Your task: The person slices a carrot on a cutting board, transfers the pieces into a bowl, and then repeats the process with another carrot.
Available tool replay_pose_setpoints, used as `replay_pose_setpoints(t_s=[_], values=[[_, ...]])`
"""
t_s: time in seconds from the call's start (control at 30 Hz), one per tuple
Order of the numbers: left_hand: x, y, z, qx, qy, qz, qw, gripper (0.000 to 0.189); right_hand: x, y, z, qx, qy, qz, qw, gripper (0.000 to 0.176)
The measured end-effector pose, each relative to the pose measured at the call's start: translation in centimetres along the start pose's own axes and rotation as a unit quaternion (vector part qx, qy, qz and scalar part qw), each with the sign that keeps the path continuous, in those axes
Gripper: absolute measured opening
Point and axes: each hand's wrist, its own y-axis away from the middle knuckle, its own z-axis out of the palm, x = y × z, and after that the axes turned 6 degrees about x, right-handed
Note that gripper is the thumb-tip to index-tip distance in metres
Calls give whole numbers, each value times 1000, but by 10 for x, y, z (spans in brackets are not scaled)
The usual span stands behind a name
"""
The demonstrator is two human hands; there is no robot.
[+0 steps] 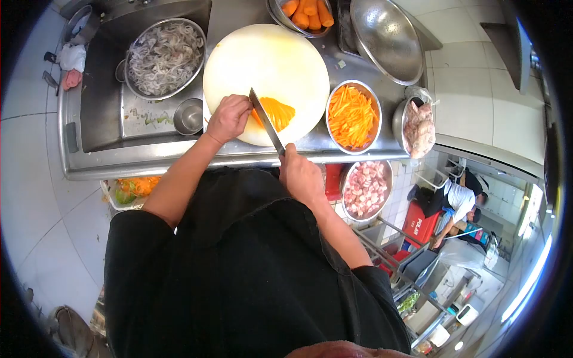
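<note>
Sliced carrot (279, 113) is being cut on the near part of the round board (262, 53), and the step in hand seems to be the slicing into strips. The knife (267, 122) is gripped by its handle in the right hand (301, 176), its blade slanted across the left side of the carrot. The left hand (231, 119) is held narrow, fingers drawn together beside the blade near its tip; whether anything is pinched there cannot be told. Cut strips (352, 116) are heaped in a bowl (327, 113) just right of the board. For a further cut, it is judged that the carrot should be steadied and the fingertips tucked clear of the edge
</note>
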Motion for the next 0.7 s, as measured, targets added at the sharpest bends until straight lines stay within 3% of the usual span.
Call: replay_pose_setpoints(t_s=[0.23, 0.4, 0.57, 0.7], values=[[3, 0, -2, -4, 12, -19, 1000, 12, 1, 3, 7, -15, -9, 11, 1000, 14], [4, 2, -2, 3, 15, -34, 999, 9, 15, -14, 49, -39, -4, 17, 999, 20], [4, 4, 1, 19, 34, -75, 996, 4, 18, -19, 47, -20, -12, 7, 1000, 16], [-1, 6, 2, 24, 20, -53, 998, 6, 6, -17, 22, -18, -4, 7, 1000, 14]])
